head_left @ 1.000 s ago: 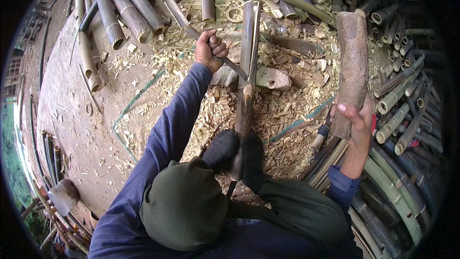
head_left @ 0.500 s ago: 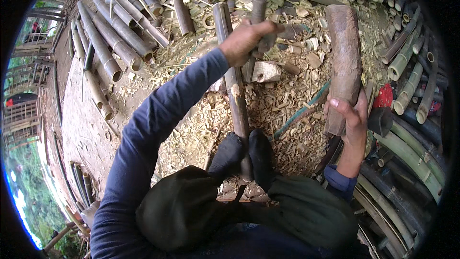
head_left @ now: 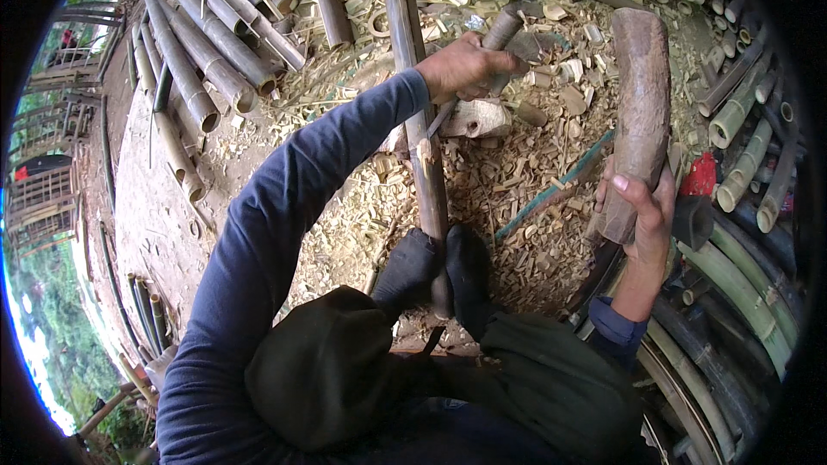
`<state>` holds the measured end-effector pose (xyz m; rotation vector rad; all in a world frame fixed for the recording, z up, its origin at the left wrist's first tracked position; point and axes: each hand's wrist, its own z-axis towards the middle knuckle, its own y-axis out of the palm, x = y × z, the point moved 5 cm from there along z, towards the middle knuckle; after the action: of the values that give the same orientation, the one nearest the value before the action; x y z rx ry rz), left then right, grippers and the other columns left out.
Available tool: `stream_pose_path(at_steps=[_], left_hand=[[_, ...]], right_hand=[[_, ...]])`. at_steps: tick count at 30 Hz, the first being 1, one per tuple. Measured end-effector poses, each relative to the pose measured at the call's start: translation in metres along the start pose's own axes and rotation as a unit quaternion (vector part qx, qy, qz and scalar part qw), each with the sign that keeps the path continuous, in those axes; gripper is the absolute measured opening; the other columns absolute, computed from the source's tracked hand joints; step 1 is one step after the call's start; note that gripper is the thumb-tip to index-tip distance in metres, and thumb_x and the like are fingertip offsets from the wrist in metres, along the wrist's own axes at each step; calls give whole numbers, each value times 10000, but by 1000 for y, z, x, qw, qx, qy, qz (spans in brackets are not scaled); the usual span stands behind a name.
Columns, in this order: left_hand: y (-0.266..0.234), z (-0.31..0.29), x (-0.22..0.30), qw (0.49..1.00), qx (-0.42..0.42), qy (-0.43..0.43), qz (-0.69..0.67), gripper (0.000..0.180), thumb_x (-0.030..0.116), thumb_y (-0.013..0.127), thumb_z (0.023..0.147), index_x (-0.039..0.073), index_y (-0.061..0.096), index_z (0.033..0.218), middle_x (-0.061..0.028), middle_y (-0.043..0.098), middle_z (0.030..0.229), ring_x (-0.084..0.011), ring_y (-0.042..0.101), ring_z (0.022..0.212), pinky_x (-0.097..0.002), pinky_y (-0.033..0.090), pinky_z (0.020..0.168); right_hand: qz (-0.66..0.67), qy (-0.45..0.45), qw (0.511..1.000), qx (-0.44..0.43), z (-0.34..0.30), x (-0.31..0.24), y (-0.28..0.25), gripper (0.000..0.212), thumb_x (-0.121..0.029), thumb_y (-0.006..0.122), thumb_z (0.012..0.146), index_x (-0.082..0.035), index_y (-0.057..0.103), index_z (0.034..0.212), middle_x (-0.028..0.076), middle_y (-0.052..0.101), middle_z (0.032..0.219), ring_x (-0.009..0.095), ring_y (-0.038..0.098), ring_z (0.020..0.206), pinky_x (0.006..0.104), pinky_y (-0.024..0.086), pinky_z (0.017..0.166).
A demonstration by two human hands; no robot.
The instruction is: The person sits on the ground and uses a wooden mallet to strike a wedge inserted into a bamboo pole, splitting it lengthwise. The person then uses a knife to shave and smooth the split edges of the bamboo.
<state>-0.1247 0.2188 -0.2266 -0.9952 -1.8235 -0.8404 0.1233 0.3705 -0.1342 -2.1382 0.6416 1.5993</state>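
Note:
My left hand is closed round the handle of a chisel. The tool leans, its butt up to the right and its blade slanting down to the edge of a dark bamboo pole. A pale cut notch shows on the pole near the blade; I cannot tell if the blade touches it. Beneath the pole lies a pale wooden block with a hole. My feet, in black socks, pinch the pole's near end. On the right, my right hand grips the lower end of a thick, rough wooden club, raised upright.
Wood chips cover the ground around the pole. Dark bamboo lengths lie at the far left, and stacked bamboo crowds the right side. A green strip runs through the chips. Beside my right hand is a red object.
The chisel has gone from nearly upright to leaning, its butt now farther right and its blade nearer the pole. The club stays raised in my right hand, slightly farther right in view.

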Motion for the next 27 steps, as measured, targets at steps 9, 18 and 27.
stream_pose_path(at_steps=[9, 18, 27], left_hand=[[-6, -10, -17, 710, 63, 410, 569, 582, 174, 743, 868, 220, 575, 1423, 66, 692, 1096, -173, 629, 1051, -447, 359, 1136], [-9, -33, 19, 819, 73, 430, 372, 269, 182, 695, 908, 68, 697, 1152, -138, 657, 1248, -188, 679, 785, -367, 580, 836], [61, -64, -10, 903, -95, 287, 306, 117, 76, 672, 861, 34, 704, 965, -90, 761, 933, -157, 695, 790, -315, 555, 711]], right_hand=[[-77, -167, 982, 51, 26, -100, -35, 545, -247, 787, 782, 40, 569, 1191, 148, 666, 928, 197, 670, 719, 324, 563, 655], [-459, -171, 860, -143, 102, -62, 96, 843, -256, 818, 705, 103, 469, 1382, 250, 665, 1174, 289, 695, 965, 403, 561, 858], [-105, -198, 975, -8, 45, -145, 29, 596, -247, 769, 789, 73, 540, 1236, 143, 654, 925, 219, 673, 741, 334, 571, 679]])
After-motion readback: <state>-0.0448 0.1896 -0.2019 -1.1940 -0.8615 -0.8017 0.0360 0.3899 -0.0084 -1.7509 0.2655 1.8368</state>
